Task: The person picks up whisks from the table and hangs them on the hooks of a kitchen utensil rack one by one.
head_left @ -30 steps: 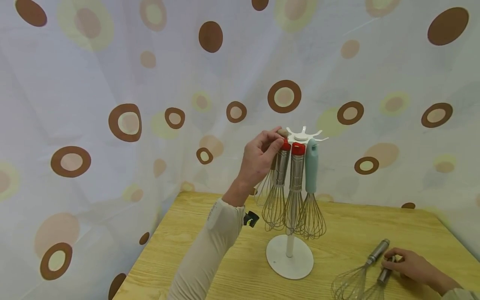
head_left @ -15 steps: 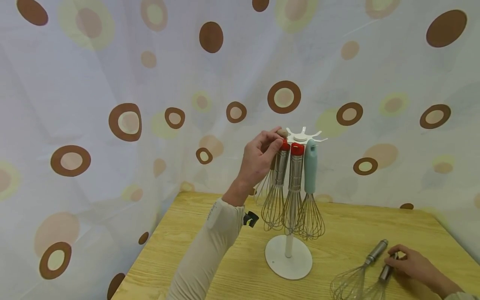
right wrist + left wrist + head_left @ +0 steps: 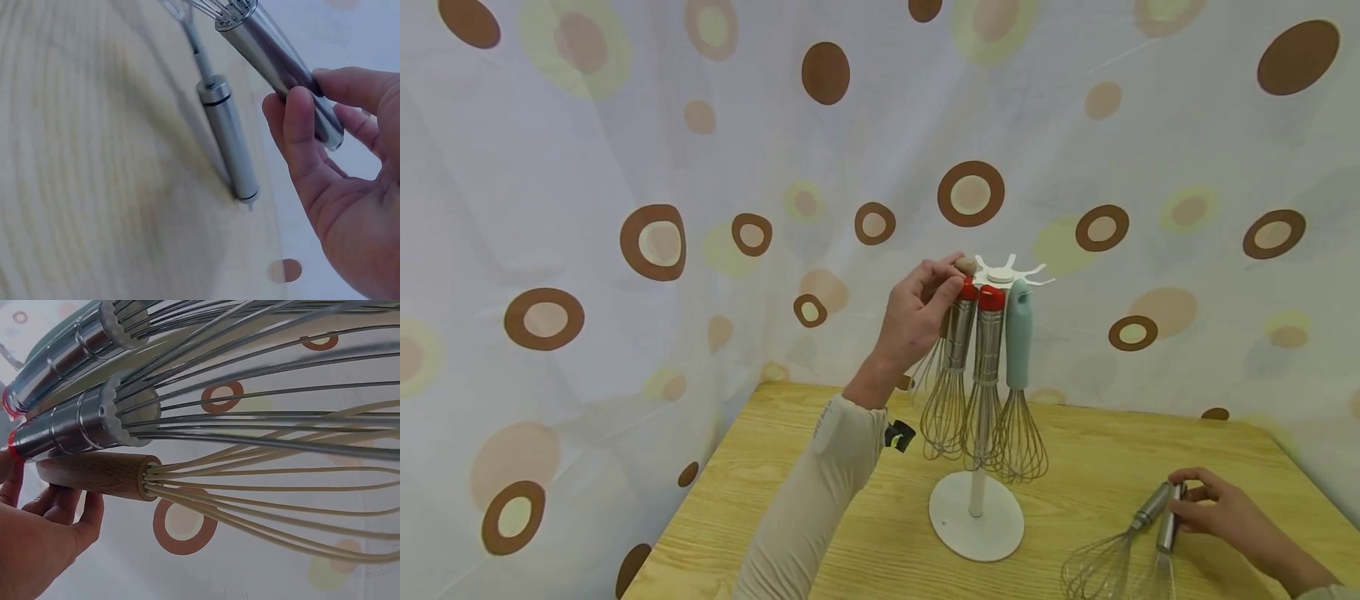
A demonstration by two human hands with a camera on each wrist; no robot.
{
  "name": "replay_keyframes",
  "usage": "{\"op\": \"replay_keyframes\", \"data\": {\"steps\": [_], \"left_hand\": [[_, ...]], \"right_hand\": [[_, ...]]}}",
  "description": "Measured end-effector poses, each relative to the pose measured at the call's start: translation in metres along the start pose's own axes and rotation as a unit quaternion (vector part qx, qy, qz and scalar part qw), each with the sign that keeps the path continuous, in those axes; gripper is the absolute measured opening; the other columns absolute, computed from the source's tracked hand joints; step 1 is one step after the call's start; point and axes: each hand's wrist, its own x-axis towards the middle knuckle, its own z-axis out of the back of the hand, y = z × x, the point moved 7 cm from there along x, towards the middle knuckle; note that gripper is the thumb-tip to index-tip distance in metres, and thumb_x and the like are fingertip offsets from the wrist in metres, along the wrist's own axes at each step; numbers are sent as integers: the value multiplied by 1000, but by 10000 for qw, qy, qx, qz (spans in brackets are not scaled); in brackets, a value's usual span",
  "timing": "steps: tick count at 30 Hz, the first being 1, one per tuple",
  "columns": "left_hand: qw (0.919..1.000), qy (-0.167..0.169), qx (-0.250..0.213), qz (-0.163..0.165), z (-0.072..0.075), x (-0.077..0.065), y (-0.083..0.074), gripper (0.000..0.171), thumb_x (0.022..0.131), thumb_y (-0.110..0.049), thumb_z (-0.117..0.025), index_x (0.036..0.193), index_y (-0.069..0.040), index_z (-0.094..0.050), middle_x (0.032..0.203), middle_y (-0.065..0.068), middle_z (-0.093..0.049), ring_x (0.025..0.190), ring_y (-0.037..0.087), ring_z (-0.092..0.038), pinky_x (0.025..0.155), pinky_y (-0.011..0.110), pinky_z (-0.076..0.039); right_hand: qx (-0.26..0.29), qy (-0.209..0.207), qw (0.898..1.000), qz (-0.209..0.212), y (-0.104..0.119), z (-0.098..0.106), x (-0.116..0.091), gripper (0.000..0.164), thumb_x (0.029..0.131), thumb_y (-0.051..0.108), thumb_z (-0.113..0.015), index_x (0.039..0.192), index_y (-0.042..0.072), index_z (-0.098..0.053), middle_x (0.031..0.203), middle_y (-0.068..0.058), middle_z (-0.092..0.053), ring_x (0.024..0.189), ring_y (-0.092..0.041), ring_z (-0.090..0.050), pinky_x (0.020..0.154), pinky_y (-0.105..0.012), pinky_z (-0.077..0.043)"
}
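At the top of a white stand (image 3: 976,517), my left hand (image 3: 917,312) curls its fingers around the upper end of a wooden-handled whisk (image 3: 103,475). The thumb overlaps the red end of a metal-handled whisk (image 3: 958,333) hanging beside it. Another red-ended whisk (image 3: 988,346) and a whisk with a light blue handle (image 3: 1018,342) also hang there. Down at the right, my right hand (image 3: 1225,512) pinches a plain metal-handled whisk (image 3: 275,56) between thumb and fingers, its handle tilted up. A second metal-handled whisk (image 3: 228,140) lies on the table beside it.
The stand's flat hook ring (image 3: 1002,275) has bare prongs at its back and right. Under everything is a wood-grain table (image 3: 1097,450), backed by a dotted curtain (image 3: 850,150).
My right hand has moved up slightly, raising the handle end of the pinched whisk more upright. My left hand stays at the hook ring, and the hanging whisks and stand have shifted slightly left.
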Motion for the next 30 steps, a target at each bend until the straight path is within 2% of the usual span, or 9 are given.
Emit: {"op": "replay_keyframes", "data": {"steps": [4, 8, 13, 16, 20, 23, 30], "left_hand": [[9999, 86, -122, 75, 1, 0, 1, 16, 97, -3, -50, 107, 9, -52, 140, 19, -46, 130, 22, -43, 101, 27, -39], [9997, 169, -168, 85, 3, 2, 3, 16, 98, -5, -48, 107, 7, -52, 140, 17, -46, 129, 18, -43, 102, 26, -38], [9993, 260, -279, 62, 5, 2, 5, 14, 99, -7, -48, 105, 5, -51, 140, 16, -46, 128, 13, -44, 101, 27, -38], [9988, 341, -324, 156, 5, 0, -5, 13, 99, -4, -46, 105, 7, -49, 141, 19, -44, 130, 17, -42, 102, 27, -38], [9977, 503, -365, 287, 6, 1, -6, 13, 99, 0, -43, 107, 10, -46, 142, 22, -41, 133, 23, -38, 104, 28, -35], [9969, 589, -437, 279, 8, 4, 7, 14, 99, -1, -43, 109, 9, -46, 143, 21, -41, 134, 20, -38, 104, 27, -34], [9964, 686, -470, 169, 13, 6, 11, 14, 100, -4, -42, 107, 8, -46, 138, 21, -46, 132, 17, -40, 104, 29, -36]], "right_hand": [[-218, -338, 9972, 627, 26, 0, 2, 32, 98, 6, -51, 119, 31, -52, 107, -12, -51, 87, -13, -64, 72, -39, -55], [-278, -568, 9927, 1026, 56, -1, 5, 36, 98, 3, -50, 126, 25, -50, 108, -4, -48, 87, -13, -65, 69, -38, -55], [-604, -778, 9824, 1586, 96, -11, 9, 38, 98, 1, -49, 133, 15, -46, 112, 5, -44, 91, -4, -62, 65, -33, -55], [-772, -824, 9727, 2026, 119, -19, 13, 39, 96, -4, -49, 133, 7, -45, 114, 5, -44, 94, -1, -61, 65, -30, -55], [-922, -879, 9637, 2348, 146, -27, 17, 39, 94, -8, -51, 132, 1, -44, 117, 7, -45, 98, 2, -59, 68, -26, -54], [-1050, -1008, 9578, 2477, 165, -33, 18, 38, 94, -7, -52, 130, -1, -45, 118, 11, -47, 99, 4, -58, 70, -23, -53], [-1350, -1563, 9338, 2923, 209, -49, 22, 31, 90, -9, -56, 120, -2, -49, 110, 13, -56, 94, 4, -59, 70, -16, -51]]}}
